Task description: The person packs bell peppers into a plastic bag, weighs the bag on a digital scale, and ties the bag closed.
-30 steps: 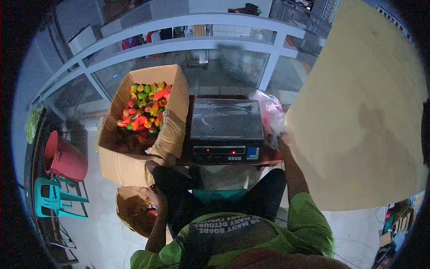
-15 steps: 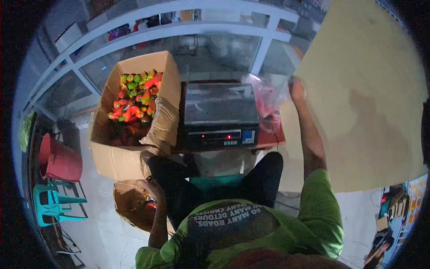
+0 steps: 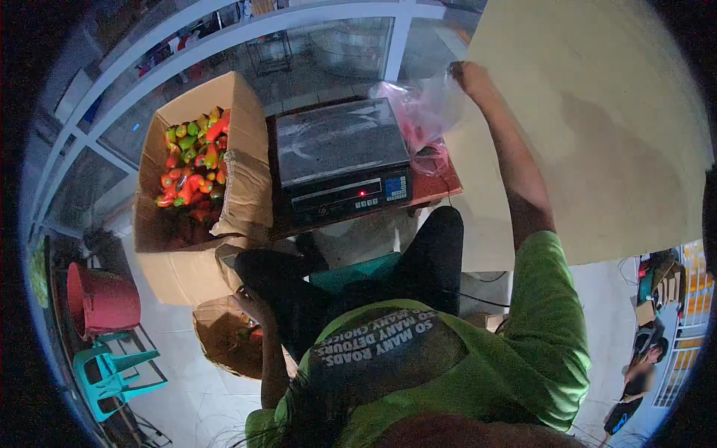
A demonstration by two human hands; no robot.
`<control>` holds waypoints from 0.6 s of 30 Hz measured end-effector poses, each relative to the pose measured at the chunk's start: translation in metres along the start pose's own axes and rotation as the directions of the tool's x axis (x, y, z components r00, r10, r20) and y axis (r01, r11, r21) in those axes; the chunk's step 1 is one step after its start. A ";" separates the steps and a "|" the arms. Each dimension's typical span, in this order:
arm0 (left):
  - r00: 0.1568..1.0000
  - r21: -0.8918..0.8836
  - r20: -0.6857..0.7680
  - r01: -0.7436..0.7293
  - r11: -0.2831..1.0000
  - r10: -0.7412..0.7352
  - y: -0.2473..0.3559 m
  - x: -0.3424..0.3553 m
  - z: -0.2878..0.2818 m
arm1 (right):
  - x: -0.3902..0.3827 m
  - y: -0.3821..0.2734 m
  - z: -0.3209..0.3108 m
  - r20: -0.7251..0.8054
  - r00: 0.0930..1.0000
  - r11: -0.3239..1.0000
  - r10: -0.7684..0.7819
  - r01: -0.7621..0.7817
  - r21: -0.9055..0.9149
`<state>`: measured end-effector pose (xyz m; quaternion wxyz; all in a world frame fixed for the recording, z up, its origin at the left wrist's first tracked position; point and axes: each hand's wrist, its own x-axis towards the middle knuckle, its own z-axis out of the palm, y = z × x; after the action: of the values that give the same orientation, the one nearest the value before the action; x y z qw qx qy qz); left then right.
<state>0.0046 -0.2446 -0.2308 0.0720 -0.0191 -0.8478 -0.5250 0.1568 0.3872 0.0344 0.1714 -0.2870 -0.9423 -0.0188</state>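
My right hand (image 3: 470, 79), raised at the far right of the scale, is closed on the top of a clear plastic bag (image 3: 442, 104). The bag hangs down beside more pink and clear plastic bags (image 3: 418, 123) at the table's right end. A black digital scale (image 3: 340, 142) with a bare flat platform sits on the table. Low on the left, my left hand (image 3: 252, 302) is at the rim of a smaller open carton (image 3: 216, 325), by my knee; its fingers are too dark to make out. Red and green peppers (image 3: 196, 160) lie in a large tilted carton (image 3: 250, 142) left of the scale.
A tan board (image 3: 590, 149) stands along the right. The reddish table (image 3: 441, 183) carries the scale. To the left are a red tub (image 3: 104, 299) and a turquoise plastic chair (image 3: 112, 377). Glass panels with white frames (image 3: 336, 15) run behind. Another person (image 3: 635, 384) is at the far right.
My right hand has moved up and left in the picture with the bag, which hangs more spread out. The whole view has turned slightly. My left hand stays by the smaller carton.
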 end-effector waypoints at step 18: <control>0.909 0.325 0.133 -0.416 0.849 0.395 0.107 -0.030 -0.012 | -0.048 -0.053 0.011 -0.378 0.891 0.967 -0.254 0.244 -0.074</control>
<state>0.0473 -0.2059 -0.1350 0.1573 -0.2005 -0.9053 -0.3399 0.1619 0.3190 0.0108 0.3452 -0.1569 -0.9190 -0.1080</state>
